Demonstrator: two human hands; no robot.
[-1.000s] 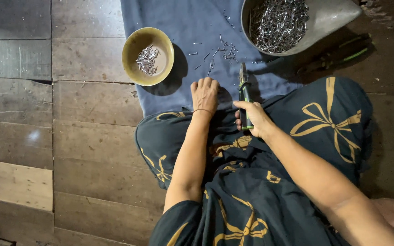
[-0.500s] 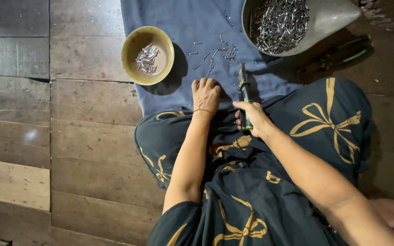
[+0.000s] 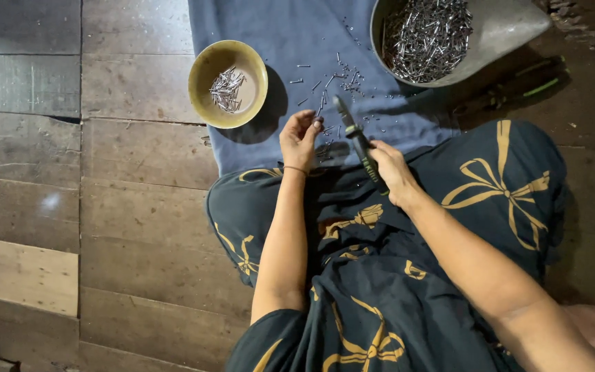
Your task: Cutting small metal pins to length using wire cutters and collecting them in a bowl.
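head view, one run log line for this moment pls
left hand: pinching small nail | right hand: gripping pliers | yellow bowl, metal pan: hold nails | blue cloth

dark teal garment (image 3: 394,296), gold bow print; thin band on left wrist (image 3: 296,169); bare forearms.

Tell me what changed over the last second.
The left hand lifted off the blue cloth and now pinches a small piece at its fingertips. The right hand tilted the pliers toward it, keeping its grip. The yellow bowl, the metal pan and the loose pieces stayed put.
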